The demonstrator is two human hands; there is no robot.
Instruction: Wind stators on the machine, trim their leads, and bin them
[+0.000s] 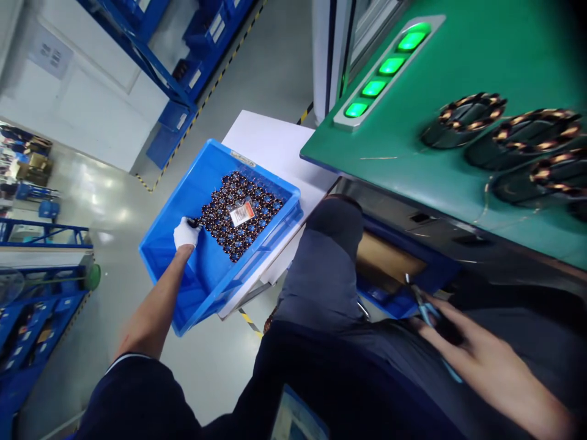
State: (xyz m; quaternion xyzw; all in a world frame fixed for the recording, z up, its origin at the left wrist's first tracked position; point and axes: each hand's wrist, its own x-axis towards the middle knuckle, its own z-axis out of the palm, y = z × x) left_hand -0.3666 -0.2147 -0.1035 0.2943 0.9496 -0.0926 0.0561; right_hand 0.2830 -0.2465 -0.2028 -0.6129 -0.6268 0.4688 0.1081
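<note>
My left hand [186, 234], in a white glove, reaches into a blue plastic bin [158, 235]. Its fingers close on a small dark motor stator at the left edge of a block of copper-wound stators [222, 211] standing side by side in the bin. On top of that block lies a white and orange card [241, 213]. Over my lap, my bare right hand [468, 342] grips light-blue-handled cutting pliers [426, 311], their metal tip pointing up and left; the hand is a little blurred.
On the green worktop [385, 159] to the right stand several larger copper-wound stators [465, 122] beside a strip of lit green buttons [383, 76]. The bin rests on a white table [257, 134]. Below the worktop sits another blue bin [394, 305]. Blue shelving [183, 91] stands farther off.
</note>
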